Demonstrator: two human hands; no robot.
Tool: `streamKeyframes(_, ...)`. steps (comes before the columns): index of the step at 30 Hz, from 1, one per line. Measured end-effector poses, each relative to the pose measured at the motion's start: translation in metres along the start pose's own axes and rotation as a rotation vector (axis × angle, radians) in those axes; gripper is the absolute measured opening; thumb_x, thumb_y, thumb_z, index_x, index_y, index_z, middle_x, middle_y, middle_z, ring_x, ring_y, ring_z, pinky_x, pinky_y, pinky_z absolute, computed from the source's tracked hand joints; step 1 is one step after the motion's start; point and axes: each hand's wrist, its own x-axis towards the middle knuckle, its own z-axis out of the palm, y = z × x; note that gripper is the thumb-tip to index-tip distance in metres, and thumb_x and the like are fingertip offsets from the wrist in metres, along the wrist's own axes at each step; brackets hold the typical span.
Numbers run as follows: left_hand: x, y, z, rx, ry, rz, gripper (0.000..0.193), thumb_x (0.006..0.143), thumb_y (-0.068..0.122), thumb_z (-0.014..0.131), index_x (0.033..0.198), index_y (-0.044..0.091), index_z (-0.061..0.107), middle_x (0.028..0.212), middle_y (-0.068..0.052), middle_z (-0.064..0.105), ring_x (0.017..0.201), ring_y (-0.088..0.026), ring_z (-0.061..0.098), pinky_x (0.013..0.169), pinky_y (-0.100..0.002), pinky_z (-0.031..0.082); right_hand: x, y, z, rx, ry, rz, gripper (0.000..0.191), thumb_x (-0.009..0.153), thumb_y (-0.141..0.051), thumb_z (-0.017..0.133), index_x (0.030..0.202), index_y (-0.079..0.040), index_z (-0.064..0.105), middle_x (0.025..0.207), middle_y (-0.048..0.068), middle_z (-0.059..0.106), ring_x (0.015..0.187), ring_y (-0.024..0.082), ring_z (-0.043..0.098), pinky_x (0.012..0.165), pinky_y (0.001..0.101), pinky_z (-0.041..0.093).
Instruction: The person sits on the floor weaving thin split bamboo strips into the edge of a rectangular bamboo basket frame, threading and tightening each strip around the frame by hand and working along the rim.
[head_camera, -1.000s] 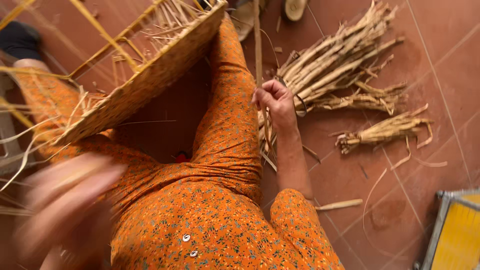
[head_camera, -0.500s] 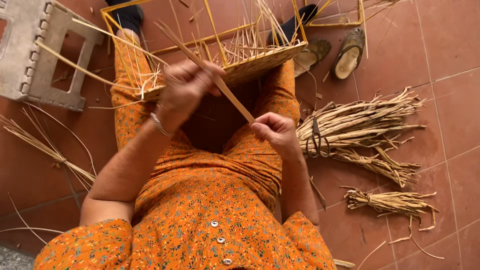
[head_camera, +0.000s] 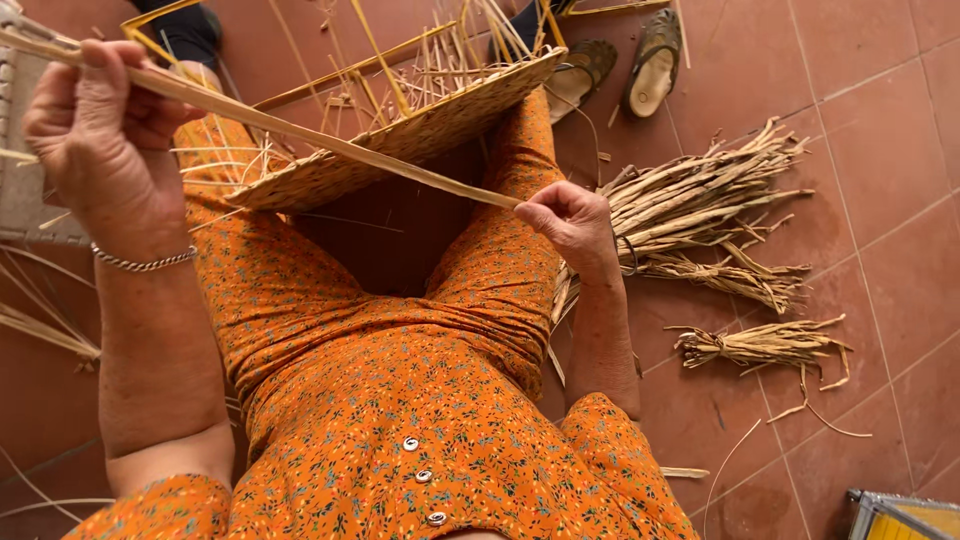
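Note:
A long flat straw strip stretches taut between my two hands. My left hand, raised at the upper left with a chain bracelet on the wrist, grips one end. My right hand pinches the other end near my right knee. Below the strip, a half-woven straw basket with loose upright stakes rests across my knees. I sit in an orange flowered dress.
Bundles of dried straw lie on the red tile floor at my right, with a smaller bundle nearer. Two sandals sit beyond the basket. A grey plastic stool stands at left. A yellow object shows bottom right.
My left hand has pulled up and to the left, drawing the strip out long and taut. My right hand stays near my right knee, holding its end.

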Motion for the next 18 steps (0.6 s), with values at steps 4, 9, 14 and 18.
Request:
streamKeyframes(4, 0.001, 0.005, 0.002, -0.003, -0.029, 0.044, 0.027, 0.122, 0.013, 0.066, 0.110, -0.010, 0.064, 0.093, -0.020, 0.068, 0.075, -0.025, 0.067, 0.076, -0.039, 0.061, -0.003, 0.009, -0.020, 0.175, 0.027, 0.001, 0.012, 0.095, -0.007, 0.075, 0.104, 0.001, 0.074, 0.085, 0.001, 0.073, 0.075, 0.006, 0.065, 0.067, 0.0213, 0.054)
streamKeyframes(9, -0.022, 0.027, 0.048, 0.054, -0.053, 0.027, 0.025, 0.119, 0.016, 0.062, 0.111, -0.007, 0.065, 0.099, -0.020, 0.071, 0.081, -0.024, 0.071, 0.079, -0.037, 0.064, -0.018, 0.020, -0.047, 0.091, 0.097, 0.070, 0.012, 0.094, -0.009, 0.076, 0.102, 0.000, 0.076, 0.085, 0.004, 0.074, 0.076, 0.010, 0.068, 0.070, 0.0250, 0.057)
streamKeyframes(14, -0.087, 0.020, 0.099, 0.419, -0.372, 0.147, 0.014, 0.115, 0.009, 0.065, 0.109, -0.003, 0.070, 0.113, -0.009, 0.067, 0.088, -0.013, 0.071, 0.082, -0.025, 0.062, -0.037, 0.013, -0.054, -0.782, 0.340, -0.093, 0.022, 0.084, -0.014, 0.085, 0.104, -0.006, 0.080, 0.098, 0.011, 0.076, 0.096, 0.022, 0.066, 0.081, 0.0423, 0.054)
streamKeyframes(18, -0.127, -0.020, 0.133, 0.612, -0.497, 0.193, 0.013, 0.094, 0.006, 0.080, 0.107, 0.003, 0.078, 0.101, -0.005, 0.068, 0.086, -0.013, 0.065, 0.074, -0.025, 0.055, -0.046, -0.006, -0.012, -0.436, 0.311, -0.284, 0.027, 0.098, -0.015, 0.077, 0.123, -0.008, 0.072, 0.123, 0.012, 0.072, 0.114, 0.021, 0.067, 0.096, 0.0398, 0.058)
